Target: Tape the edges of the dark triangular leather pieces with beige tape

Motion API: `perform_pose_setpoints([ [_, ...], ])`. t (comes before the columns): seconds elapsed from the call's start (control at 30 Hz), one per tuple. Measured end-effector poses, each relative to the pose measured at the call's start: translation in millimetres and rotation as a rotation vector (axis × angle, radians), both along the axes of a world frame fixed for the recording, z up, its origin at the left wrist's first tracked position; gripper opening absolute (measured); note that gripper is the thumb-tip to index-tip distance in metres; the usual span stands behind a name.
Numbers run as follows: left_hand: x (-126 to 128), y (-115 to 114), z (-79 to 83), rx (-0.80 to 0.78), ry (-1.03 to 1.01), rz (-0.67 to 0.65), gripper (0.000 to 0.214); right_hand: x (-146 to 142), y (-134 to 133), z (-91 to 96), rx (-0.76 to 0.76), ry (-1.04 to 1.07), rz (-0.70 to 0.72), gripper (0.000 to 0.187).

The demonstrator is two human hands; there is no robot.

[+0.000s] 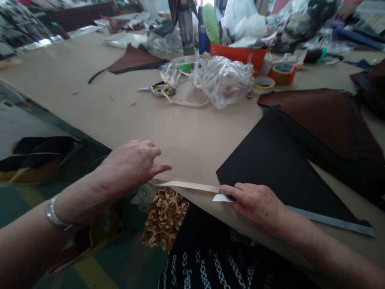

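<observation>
My right hand (255,202) is closed at the near edge of a black sheet (261,156), its fingertips pinched on the end of a narrow pale strip (192,185). A short white tab (221,198) sticks out under those fingers. From there the strip runs left along the table edge and curls below my left hand (132,164). That hand hovers with thumb and forefinger apart and nothing visible between them; its other fingers are partly hidden. A grey-white band (331,220) lines the sheet's near edge, partly covered by my right forearm.
Brown and black sheets (319,108) lie to the right. Yellow-handled pliers or snips (162,88), a clear plastic bag (227,80), tape rolls (282,74) and a red-orange container (240,54) stand farther back. Curled tan strips (164,220) hang or pile below the table edge.
</observation>
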State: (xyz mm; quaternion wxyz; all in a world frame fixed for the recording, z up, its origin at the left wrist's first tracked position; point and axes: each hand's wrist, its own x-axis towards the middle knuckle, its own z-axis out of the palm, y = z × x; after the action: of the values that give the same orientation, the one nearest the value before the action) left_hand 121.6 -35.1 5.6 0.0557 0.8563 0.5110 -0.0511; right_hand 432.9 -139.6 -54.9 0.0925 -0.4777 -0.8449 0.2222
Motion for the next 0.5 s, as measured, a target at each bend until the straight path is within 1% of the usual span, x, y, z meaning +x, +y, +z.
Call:
perform_pose_setpoints([
  [0.03,15,-8,0.2,0.055,-0.047,-0.067,0.041,1,1,3.2,-0.062,0.074,-0.065,0.036],
  [0.07,29,-17,-1.2,0.076,-0.113,-0.129,0.035,2,2,6.8,-0.123,0.163,-0.143,0.032],
  [0.13,57,-34,-8.3,0.039,-0.232,-0.216,0.026,4,2,14.1,-0.220,0.339,-0.298,0.023],
  [0.17,69,-42,-13.3,0.002,-0.254,-0.236,0.022,5,2,17.3,-0.251,0.402,-0.352,0.023],
  [0.23,87,-54,-23.9,-0.050,-0.236,-0.233,0.018,4,-1,22.0,-0.272,0.449,-0.397,0.027],
  [0.3,97,-61,-32.8,-0.058,-0.186,-0.207,0.016,0,-5,24.2,-0.258,0.435,-0.385,0.026],
  [0.37,102,-64,-37.5,-0.043,-0.151,-0.187,0.015,-5,-8,23.9,-0.270,0.404,-0.383,0.027],
  [0.43,104,-64,-37.4,-0.051,-0.124,-0.178,0.014,-10,-12,21.9,-0.313,0.380,-0.418,0.030],
  [0.5,105,-61,-33.9,-0.078,-0.097,-0.172,0.012,-14,-15,19.6,-0.347,0.394,-0.466,0.030],
])
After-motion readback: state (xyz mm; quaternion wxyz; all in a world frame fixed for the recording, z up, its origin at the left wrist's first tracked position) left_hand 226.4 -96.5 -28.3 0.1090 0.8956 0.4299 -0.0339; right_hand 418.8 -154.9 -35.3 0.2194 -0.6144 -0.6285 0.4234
